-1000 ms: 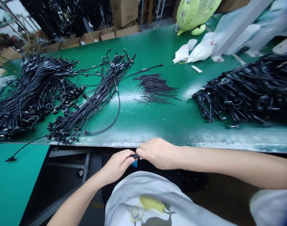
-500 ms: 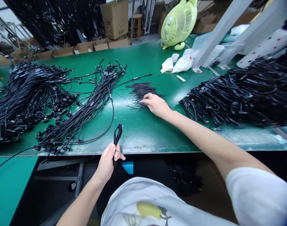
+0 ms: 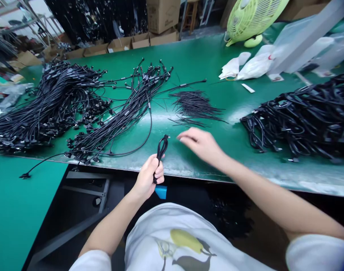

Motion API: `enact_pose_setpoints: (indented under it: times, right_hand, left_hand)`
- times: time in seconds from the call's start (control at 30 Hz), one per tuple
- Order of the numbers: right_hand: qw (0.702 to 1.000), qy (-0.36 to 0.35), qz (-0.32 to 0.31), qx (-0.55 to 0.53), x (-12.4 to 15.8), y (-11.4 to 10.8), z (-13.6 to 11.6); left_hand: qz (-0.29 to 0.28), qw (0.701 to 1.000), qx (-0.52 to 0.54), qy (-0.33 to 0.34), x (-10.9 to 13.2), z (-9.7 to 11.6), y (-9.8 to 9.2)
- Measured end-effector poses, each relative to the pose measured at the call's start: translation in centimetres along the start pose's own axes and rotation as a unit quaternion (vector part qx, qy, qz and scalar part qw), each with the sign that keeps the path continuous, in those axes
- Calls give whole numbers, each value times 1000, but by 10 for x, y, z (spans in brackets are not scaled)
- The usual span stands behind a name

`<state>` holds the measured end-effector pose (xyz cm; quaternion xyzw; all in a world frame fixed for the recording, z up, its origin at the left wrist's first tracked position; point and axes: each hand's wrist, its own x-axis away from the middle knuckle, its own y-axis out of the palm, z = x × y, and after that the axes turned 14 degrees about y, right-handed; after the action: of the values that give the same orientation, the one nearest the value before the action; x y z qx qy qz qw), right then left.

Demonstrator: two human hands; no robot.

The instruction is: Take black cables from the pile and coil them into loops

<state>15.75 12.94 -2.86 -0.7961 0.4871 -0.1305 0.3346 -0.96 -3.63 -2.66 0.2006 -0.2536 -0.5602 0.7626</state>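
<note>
My left hand (image 3: pixel 149 174) is closed around a folded black cable (image 3: pixel 161 149), held upright at the table's front edge with its plug end on top. Above the green tabletop, right of that cable, my right hand (image 3: pixel 203 145) has its thumb and fingertips pressed together; whatever may be between them is too small and blurred to see. Just beyond lies a loose pile of thin black ties (image 3: pixel 197 105). Left of the pile, a bundle of straight black cables (image 3: pixel 132 105) stretches across the table, one cable looping out toward the front.
A larger cable heap (image 3: pixel 56 101) covers the left side. Folded cables (image 3: pixel 304 116) are piled at right. A green fan (image 3: pixel 252 19), white plastic bags (image 3: pixel 255 66) and a grey post (image 3: pixel 304 41) stand at the back right. Cardboard boxes (image 3: pixel 119 44) line the far edge.
My right hand has drawn back from the tie pile toward me and toward the cable in my left hand. The view has shifted, so the table's things appear further right.
</note>
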Motion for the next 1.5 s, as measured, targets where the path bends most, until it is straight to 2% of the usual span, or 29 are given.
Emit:
enact_pose_setpoints:
  times: [0.07,0.13,0.2,0.27,0.3,0.37,0.43,0.47,0.53,0.63,0.7,0.83,0.9,0.97,1.0,1.17,1.23,1.3,1.33,1.4,1.43,1.5]
  right_hand:
    - [989,14,-120,-89,27,22,-22]
    - [977,34,-155,-141,46,40,-37]
    - [985,17,-122,-122,56,50,-44]
    - [996,-73,-52,-9,60,53,-48]
    - [988,-139,-7,71,61,52,-50]
    - [932,-280,83,217,60,48,-54]
    - [860,-398,126,293,55,41,-59]
    - [832,-445,124,309,52,37,-62]
    - [790,-509,90,331,44,30,-68]
    - [746,-544,34,384,37,23,-77]
    - [715,-560,14,419,36,23,-81]
    - [646,-596,-21,477,40,35,-77]
    - [626,-598,-24,499,39,44,-69]
    - [641,-580,-5,503,35,51,-63]
    - [666,-566,9,487,32,53,-62]
    - [850,-460,37,254,18,51,-72]
    - [913,-370,27,172,18,49,-78]
    - [961,-259,-32,90,19,47,-81]
    - [975,-202,-74,55,19,46,-81]
    - [984,-115,-134,12,20,43,-80]
    - [987,-90,-136,3,20,40,-80]
    - [993,-74,-97,4,25,34,-79]
  left_hand:
    - [-11,1000,-9,8,-1,-3,3]
    - [-12,999,-40,32,-1,-7,2]
    - [-3,991,-106,79,-2,-11,-2]
    - [10,969,-203,140,-2,-13,-9]
    - [11,952,-255,171,-2,-13,-12]
    - [-4,911,-348,222,-3,-11,-18]
    - [-38,882,-402,243,-4,-7,-22]
    - [-53,879,-409,237,-4,-4,-23]
    - [-68,901,-385,186,-3,1,-25]
    - [-55,955,-285,64,0,8,-28]
    - [-44,976,-213,5,2,10,-28]
    - [-39,988,-140,-45,7,8,-21]
    - [-20,990,-131,-38,7,4,-15]
    - [6,993,-117,-8,7,-1,-9]
    - [17,994,-104,11,7,-3,-7]
    - [98,994,15,45,-3,2,-1]
    - [113,990,26,76,-7,13,-1]
    - [82,985,-8,154,-6,27,-2]
    - [56,977,-48,202,-4,33,-2]
    - [0,944,-172,282,3,40,-5]
    - [-30,921,-244,301,7,41,-6]
    - [-86,882,-359,292,12,37,-11]
